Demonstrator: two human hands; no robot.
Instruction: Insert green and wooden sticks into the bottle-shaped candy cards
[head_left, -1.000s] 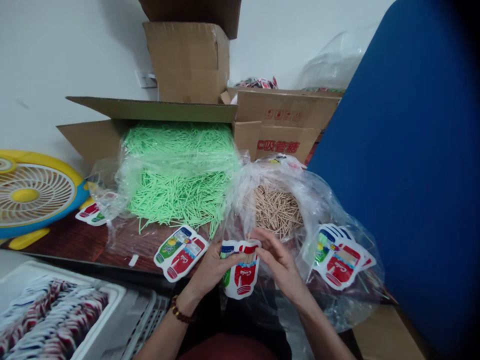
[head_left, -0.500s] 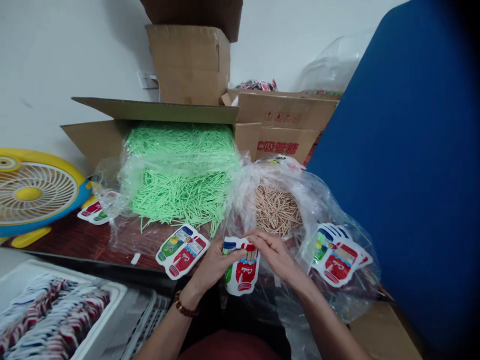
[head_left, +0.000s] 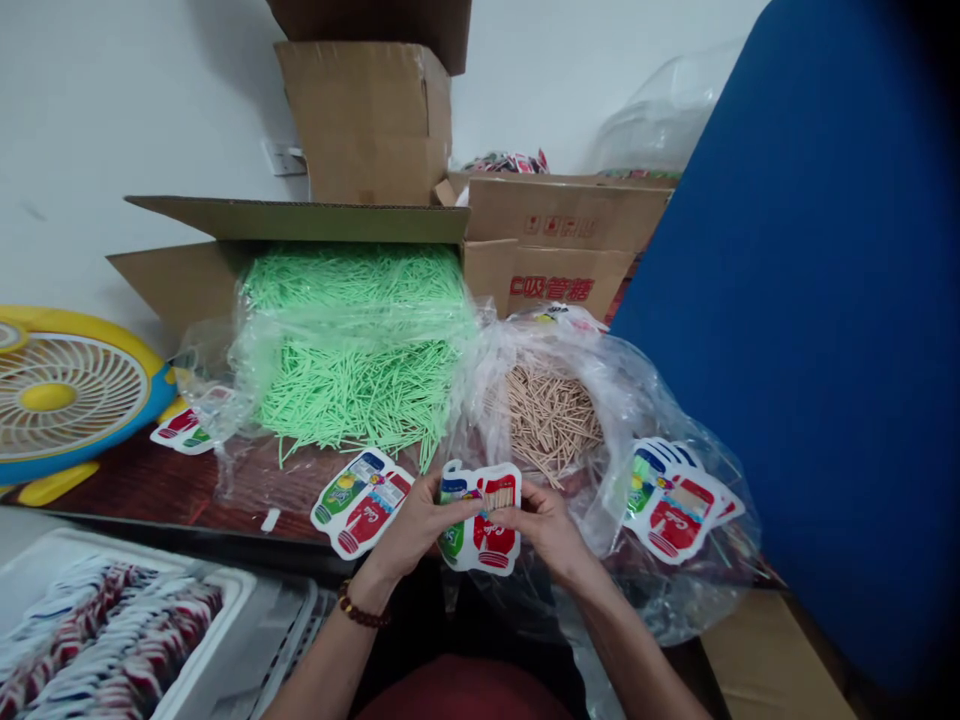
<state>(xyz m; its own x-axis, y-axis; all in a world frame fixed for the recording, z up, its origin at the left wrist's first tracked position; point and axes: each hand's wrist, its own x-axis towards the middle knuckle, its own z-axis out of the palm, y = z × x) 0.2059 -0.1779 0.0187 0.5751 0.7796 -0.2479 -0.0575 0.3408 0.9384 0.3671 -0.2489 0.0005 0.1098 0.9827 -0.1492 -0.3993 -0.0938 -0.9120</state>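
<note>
Between my hands is a bottle-shaped printed packet [head_left: 496, 549], half green and half red with "Cola" on it. Brown sticks show in the window of its red half. My left hand [head_left: 420, 522] grips the green side, thumb across the front. My right hand [head_left: 551, 522] pinches the red side, thumb near the window. Just beyond lies a clear plastic bag with a heap of thin brown sticks [head_left: 553, 415]. A larger heap of thin green sticks [head_left: 360, 390] spills from a box liner. Another packet [head_left: 364, 503] rests left of my hands, and several overlapping packets [head_left: 679, 515] lie at right.
A yellow and blue fan [head_left: 75, 395] stands at the left. Below it, a white bin [head_left: 232, 590] holds rows of packets. Cardboard boxes [head_left: 367, 120] are stacked behind, and a blue panel [head_left: 795, 330] rises along the right side.
My right hand has moved from the packet's top edge down to its right side, its thumb now on the front. The view has shifted slightly.
</note>
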